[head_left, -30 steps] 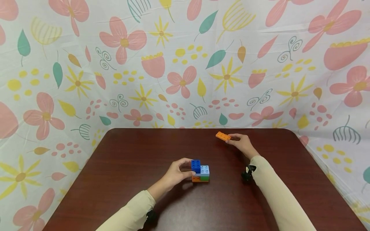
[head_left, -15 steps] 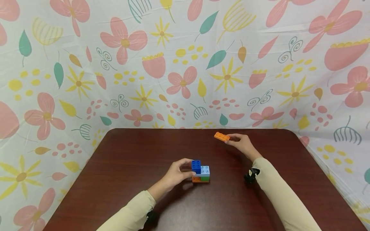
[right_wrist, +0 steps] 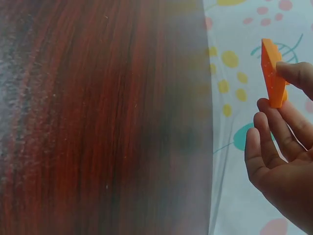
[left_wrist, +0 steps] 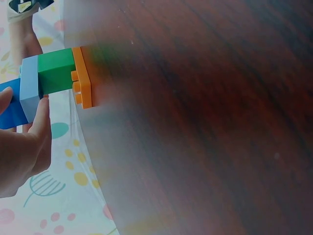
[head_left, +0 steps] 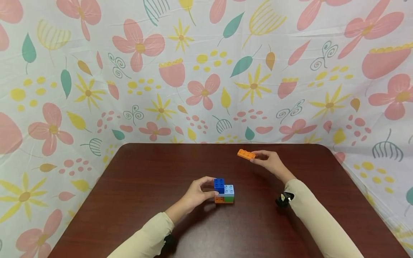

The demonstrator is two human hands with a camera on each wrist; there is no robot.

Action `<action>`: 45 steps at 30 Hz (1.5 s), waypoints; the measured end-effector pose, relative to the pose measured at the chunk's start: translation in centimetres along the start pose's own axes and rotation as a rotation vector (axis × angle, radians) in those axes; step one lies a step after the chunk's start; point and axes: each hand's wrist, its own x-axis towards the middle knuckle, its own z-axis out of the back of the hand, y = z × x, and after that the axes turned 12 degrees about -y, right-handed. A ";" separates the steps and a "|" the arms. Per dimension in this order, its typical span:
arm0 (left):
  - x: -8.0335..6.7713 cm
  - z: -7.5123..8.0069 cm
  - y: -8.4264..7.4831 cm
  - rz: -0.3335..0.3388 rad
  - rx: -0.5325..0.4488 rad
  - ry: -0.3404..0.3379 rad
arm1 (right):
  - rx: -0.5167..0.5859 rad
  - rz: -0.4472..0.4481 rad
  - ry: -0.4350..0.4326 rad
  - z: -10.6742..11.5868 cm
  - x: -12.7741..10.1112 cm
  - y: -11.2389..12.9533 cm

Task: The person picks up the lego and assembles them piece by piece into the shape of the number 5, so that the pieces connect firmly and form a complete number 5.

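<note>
Near the middle of the table stands a small stack of toy building bricks. At its bottom is an orange plate [left_wrist: 84, 81], bearing a green brick [left_wrist: 56, 71]; above them lies a light blue brick [head_left: 229, 189], and on its left part sits a dark blue brick [head_left: 219, 185]. My left hand [head_left: 196, 193] grips the stack by the dark blue brick, thumb in front and fingers behind. Farther back on the right, my right hand [head_left: 271, 163] pinches a thin orange building brick [head_left: 246, 154] at one end, held above the table. Its studs face up.
The dark reddish-brown table [head_left: 155, 168] has rounded far corners. Close behind its far edge hangs a white cloth [head_left: 206, 118] printed with flowers and leaves. A black wrist device [head_left: 284, 199] sits at the right sleeve.
My right hand has shifted slightly left with the thin orange brick, and its forearm has swung a little to the right. The left hand and the stack stay in place.
</note>
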 end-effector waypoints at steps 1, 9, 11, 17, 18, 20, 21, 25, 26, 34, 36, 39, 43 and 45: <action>0.0 0.0 0.0 0.001 -0.001 -0.001 | 0.000 0.007 0.005 0.0 -0.1 0.1; -0.1 0.0 0.0 0.009 -0.008 -0.007 | 0.001 0.068 0.021 0.0 -1.0 0.5; -0.1 0.0 -0.1 0.012 -0.008 -0.008 | -0.007 0.086 0.027 -0.1 -1.3 0.6; -0.1 -0.1 -0.2 0.019 0.021 -0.012 | -0.017 0.131 0.041 -0.2 -1.9 1.1; -0.1 -0.1 -0.2 0.018 0.016 -0.012 | -0.017 0.135 0.041 -0.2 -2.0 1.3; -0.1 0.0 -0.1 0.017 0.005 -0.009 | -0.016 0.147 0.044 -0.2 -2.3 1.5; -0.3 0.0 -0.5 0.014 0.002 -0.007 | -0.011 0.150 0.048 -0.2 -2.4 1.7; -0.5 0.0 -0.8 0.004 0.008 -0.002 | 0.008 0.177 0.061 -0.3 -2.8 2.3; -0.5 0.0 -0.9 0.004 0.013 -0.002 | 0.011 0.179 0.062 -0.3 -2.9 2.5; -0.1 0.1 -0.1 0.007 0.008 -0.001 | 0.020 0.218 0.087 0.1 -4.9 6.4; -0.1 0.1 -0.2 0.009 0.015 -0.001 | 0.027 0.232 0.090 0.3 -5.4 7.3; 0.0 0.1 -0.2 0.009 0.013 0.000 | 0.023 0.250 0.083 0.1 -5.5 7.5; 0.0 0.1 -0.2 0.008 0.007 -0.002 | 0.023 0.259 0.055 -0.6 -5.1 6.2; 0.0 0.0 -0.2 0.006 0.008 -0.004 | 0.038 0.262 0.042 -0.9 -4.9 5.6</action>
